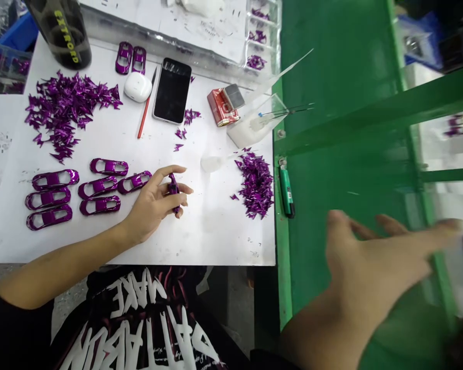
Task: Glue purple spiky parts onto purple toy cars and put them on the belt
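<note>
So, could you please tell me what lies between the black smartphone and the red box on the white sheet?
In the head view, a small cluster of purple metallic pieces lies between the black smartphone and the red box, on the white sheet.

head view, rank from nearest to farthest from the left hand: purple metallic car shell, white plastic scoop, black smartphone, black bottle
Nearest first from the left hand:
1. Purple metallic car shell, just left of the hand.
2. White plastic scoop, to its right.
3. Black smartphone, ahead on the table.
4. Black bottle with yellow lettering, farthest, at the far left.
</note>
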Demonstrator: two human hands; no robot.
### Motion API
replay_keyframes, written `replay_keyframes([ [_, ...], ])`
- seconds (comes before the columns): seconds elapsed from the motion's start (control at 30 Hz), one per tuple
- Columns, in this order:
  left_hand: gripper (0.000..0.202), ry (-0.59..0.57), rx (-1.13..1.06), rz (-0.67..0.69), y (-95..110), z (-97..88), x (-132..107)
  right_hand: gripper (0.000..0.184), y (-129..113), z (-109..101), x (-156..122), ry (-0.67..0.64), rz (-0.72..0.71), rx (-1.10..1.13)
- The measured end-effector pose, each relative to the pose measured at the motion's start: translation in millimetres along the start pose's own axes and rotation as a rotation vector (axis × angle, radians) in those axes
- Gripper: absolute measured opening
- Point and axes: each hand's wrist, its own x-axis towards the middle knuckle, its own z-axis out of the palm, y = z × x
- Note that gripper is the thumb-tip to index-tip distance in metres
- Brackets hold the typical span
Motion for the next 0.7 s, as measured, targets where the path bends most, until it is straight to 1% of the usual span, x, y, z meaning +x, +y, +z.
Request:
replay_keyframes([
  [0.03,0.050,-0.007,0.039,0.010,-2.1,0.2,-0.5,0.069,-13.2,10.8,2.0,0.052,0.060,-0.113],
  [0.07,0.050,-0.017,0.079,0.025,-4.1,0.4,-0.8,0.055,-29.3,20.7,1.8,0.097,0.072,-0.158],
  [0.1,0.050,-0.024,0.119,0.038,-5.8,0.6,-1.1,0.040,-47.1,28.6,-0.4,0.127,0.079,-0.124],
  [0.13,0.049,-0.027,0.159,0.050,-7.4,0.8,-1.2,0.028,-66.0,34.2,-3.9,0.133,0.054,-0.025],
  [0.17,0.048,-0.026,0.194,0.057,-8.8,0.9,-1.2,0.021,-85.7,37.5,-8.0,0.139,0.019,0.099],
  [0.2,0.048,-0.025,0.218,0.059,-10.1,0.8,-1.2,0.016,-105.6,39.1,-11.9,0.122,-0.028,0.216],
  [0.23,0.047,-0.026,0.231,0.057,-11.3,0.6,-1.0,0.013,-125.7,40.0,-14.7,0.091,-0.105,0.295],
  [0.33,0.046,-0.058,0.268,0.070,-14.6,-2.1,0.2,0.008,-185.5,48.9,-11.9,-0.134,-0.423,0.365],
  [0.37,0.042,-0.071,0.315,0.089,-15.7,-3.5,0.7,0.008,-204.9,56.9,-6.8,-0.220,-0.519,0.397],
  [0.43,0.032,-0.087,0.422,0.114,-17.5,-6.1,1.9,0.011,-241.8,82.7,8.1,-0.368,-0.664,0.486],
  [0.5,0.025,-0.091,0.487,0.125,-18.9,-7.3,2.9,0.013,-274.9,118.2,25.3,-0.512,-0.731,0.476],
  [0.57,0.031,-0.091,0.480,0.123,-19.6,-7.1,3.9,0.013,-302.5,155.6,40.4,-0.613,-0.757,0.339],
  [0.63,0.040,-0.090,0.459,0.108,-19.7,-6.1,4.8,0.021,-323.4,187.2,50.6,-0.677,-0.757,0.202],
  [0.7,0.044,-0.087,0.436,0.082,-19.6,-5.6,5.7,0.025,-337.6,208.7,56.0,-0.711,-0.735,0.124],
])
